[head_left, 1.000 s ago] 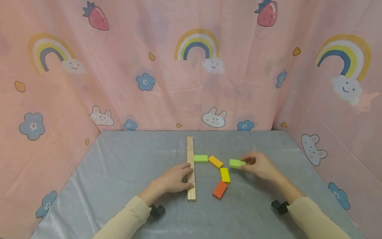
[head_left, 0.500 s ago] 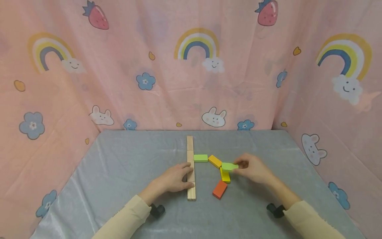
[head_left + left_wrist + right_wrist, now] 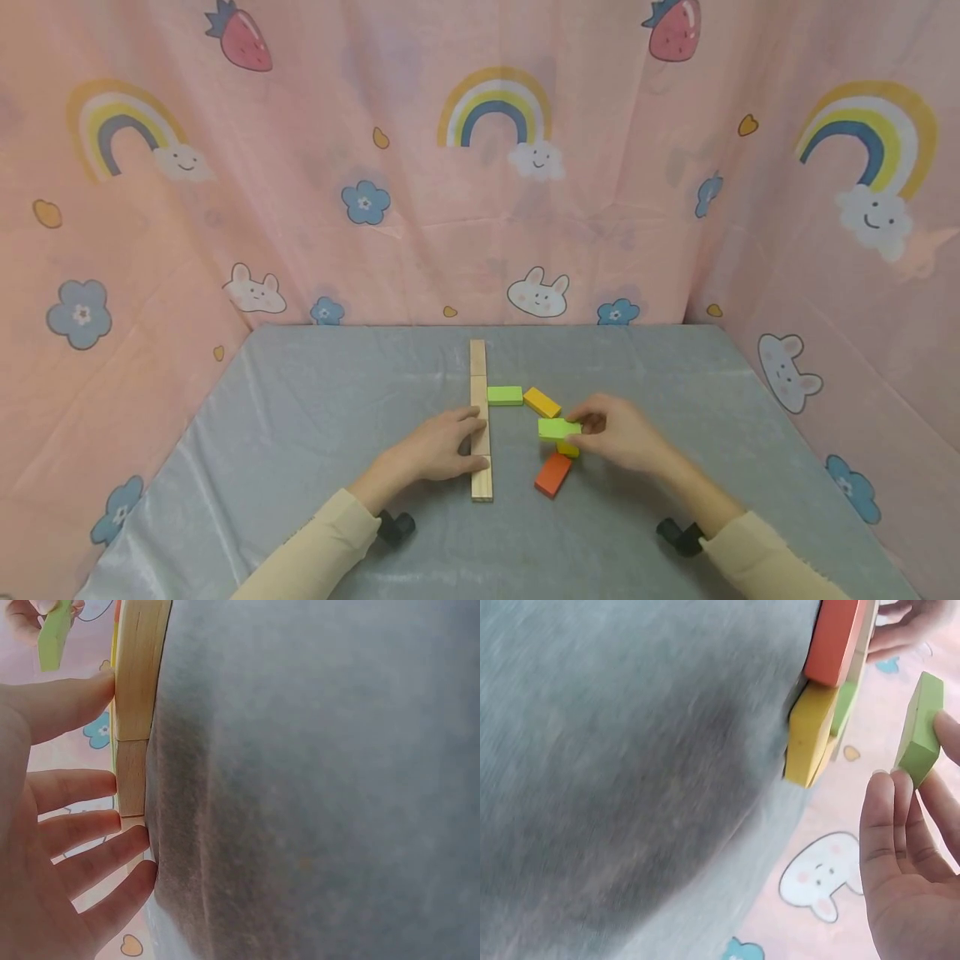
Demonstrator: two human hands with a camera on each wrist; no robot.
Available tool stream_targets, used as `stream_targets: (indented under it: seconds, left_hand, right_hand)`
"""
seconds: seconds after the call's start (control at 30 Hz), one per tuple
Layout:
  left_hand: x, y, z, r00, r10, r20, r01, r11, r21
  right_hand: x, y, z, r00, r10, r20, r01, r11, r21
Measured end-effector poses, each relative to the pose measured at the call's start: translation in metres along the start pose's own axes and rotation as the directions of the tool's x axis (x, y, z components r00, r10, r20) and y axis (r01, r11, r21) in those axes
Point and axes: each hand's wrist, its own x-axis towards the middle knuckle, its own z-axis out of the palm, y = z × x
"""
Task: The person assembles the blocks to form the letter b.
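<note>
My right hand pinches a light green wooden block between thumb and fingers. In the right wrist view this green block is raised off the table. From the head it overlaps the yellow block, partly hiding it. My left hand rests its outstretched fingers on a straight row of plain wooden blocks. The left wrist view has the fingertips touching the plain blocks along one side. A curve of coloured blocks lies right of the row: a green block, an orange-yellow block, the yellow one and a red-orange block.
A grey cloth covers the table. Pink printed curtains stand behind it and along both sides. A black wrist device sits by the right sleeve, another black device by the left one.
My right hand has carried the green block leftward and slightly nearer, from right of the curve to over the yellow block. The left hand and the other blocks have stayed put.
</note>
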Motion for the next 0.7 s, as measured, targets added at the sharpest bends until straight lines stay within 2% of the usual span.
stream_targets:
  seconds: [0.37,0.7]
  left_hand:
    - [0.0,0.0,0.0,1.0,-0.002,0.0,0.002,1.0,0.007]
    - [0.001,0.0,0.001,1.0,0.001,-0.006,-0.001,1.0,0.012]
  right_hand:
    - [0.0,-0.006,0.015,0.999,-0.034,0.034,0.033,0.999,0.034]
    - [-0.002,-0.016,0.032,0.996,-0.05,0.079,0.049,0.999,0.009]
